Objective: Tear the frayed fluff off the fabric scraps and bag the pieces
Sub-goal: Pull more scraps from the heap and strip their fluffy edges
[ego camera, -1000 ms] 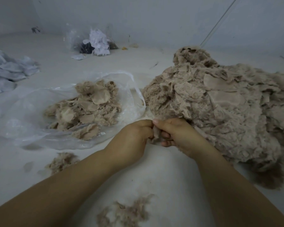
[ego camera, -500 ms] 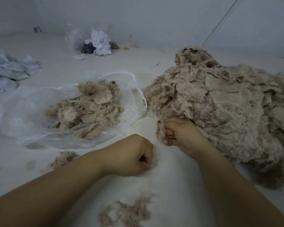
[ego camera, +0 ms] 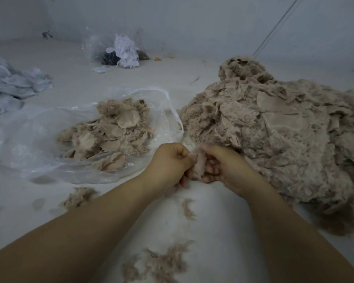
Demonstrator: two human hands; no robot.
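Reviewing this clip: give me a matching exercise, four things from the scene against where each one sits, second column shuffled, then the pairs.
Things:
1. clear plastic bag
2. big tan scrap heap
3. fluffy scrap
4. loose fluff

Places:
A. between the left hand and right hand
B. on the surface nearest the camera, between the forearms
C. left of the hands, holding tan pieces
D. right of the hands

Pairs: 1-C, 2-D, 3-A, 4-B

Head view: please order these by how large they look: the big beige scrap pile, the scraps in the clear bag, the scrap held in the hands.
1. Big beige scrap pile, clearly largest.
2. Scraps in the clear bag.
3. Scrap held between the left hand and right hand, smallest although nearest the camera.
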